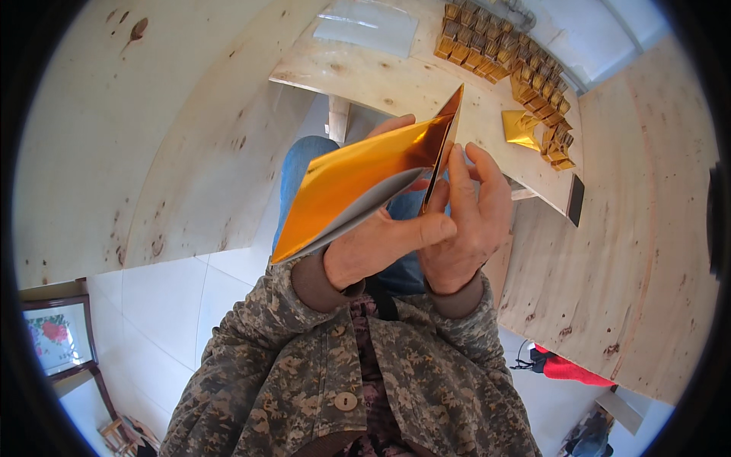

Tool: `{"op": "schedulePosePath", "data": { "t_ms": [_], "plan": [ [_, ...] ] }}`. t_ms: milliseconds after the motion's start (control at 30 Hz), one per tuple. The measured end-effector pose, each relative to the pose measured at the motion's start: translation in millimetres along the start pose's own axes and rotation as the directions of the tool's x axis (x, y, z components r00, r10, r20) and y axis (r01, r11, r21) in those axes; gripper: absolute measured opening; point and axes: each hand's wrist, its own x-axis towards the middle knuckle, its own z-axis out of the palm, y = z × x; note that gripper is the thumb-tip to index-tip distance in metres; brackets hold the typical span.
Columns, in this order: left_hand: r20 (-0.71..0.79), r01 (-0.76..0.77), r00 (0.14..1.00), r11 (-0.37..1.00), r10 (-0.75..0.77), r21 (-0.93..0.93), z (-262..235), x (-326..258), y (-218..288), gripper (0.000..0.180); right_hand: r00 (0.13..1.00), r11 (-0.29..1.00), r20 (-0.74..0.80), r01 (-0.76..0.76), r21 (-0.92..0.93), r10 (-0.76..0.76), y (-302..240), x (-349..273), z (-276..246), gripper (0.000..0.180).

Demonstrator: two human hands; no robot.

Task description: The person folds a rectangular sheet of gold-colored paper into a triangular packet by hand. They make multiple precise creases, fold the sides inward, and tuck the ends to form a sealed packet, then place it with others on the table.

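A shiny gold foil paper sheet (358, 164) with a grey underside is held up above my lap, its right end bent up into a folded flap. My left hand (373, 247) grips it from beneath; some fingertips show past its far edge, and the thumb points toward the right hand. At the folded end, my right hand (472, 221) presses the flap between thumb and fingers. Part of the left hand's fingers is hidden behind the sheet.
On the wooden table (396, 87) ahead, many folded gold foil pieces (480, 42) stand in rows at the far right. A flat gold foil packet (521, 129) lies beside them. A pale translucent sheet (365, 29) is at the back. Wooden boards (594, 266) flank both sides.
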Motion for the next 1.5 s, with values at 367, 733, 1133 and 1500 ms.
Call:
{"op": "schedulePosePath", "data": {
  "t_ms": [367, 733, 1133, 1500],
  "plan": [
    [-0.096, 0.220, 0.960, 0.921, -0.263, -0.321, -8.6, 8.9, 0.2, 0.027, 0.905, 0.677, 0.151, -0.400, 0.618, 0.397, -4.8, 4.9, -7.4, 0.022],
    [-0.028, 0.266, 0.958, 0.919, -0.286, -0.290, -2.1, 6.6, 6.3, 0.019, 0.595, -0.155, 0.644, -0.665, 0.731, 0.482, 0.1, 1.9, -8.4, 0.015],
    [-0.179, 0.361, 0.886, 0.880, -0.427, -0.309, 11.1, 8.2, 10.2, 0.026, 0.583, -0.133, 0.569, -0.621, 0.773, 0.580, -3.6, -1.8, -7.9, 0.013],
    [-0.251, 0.441, 0.843, 0.879, -0.476, -0.182, 4.3, 11.0, 13.0, 0.027, 0.596, -0.125, 0.516, -0.573, 0.810, 0.615, -5.2, -2.9, -6.6, 0.017]
  ]
}}
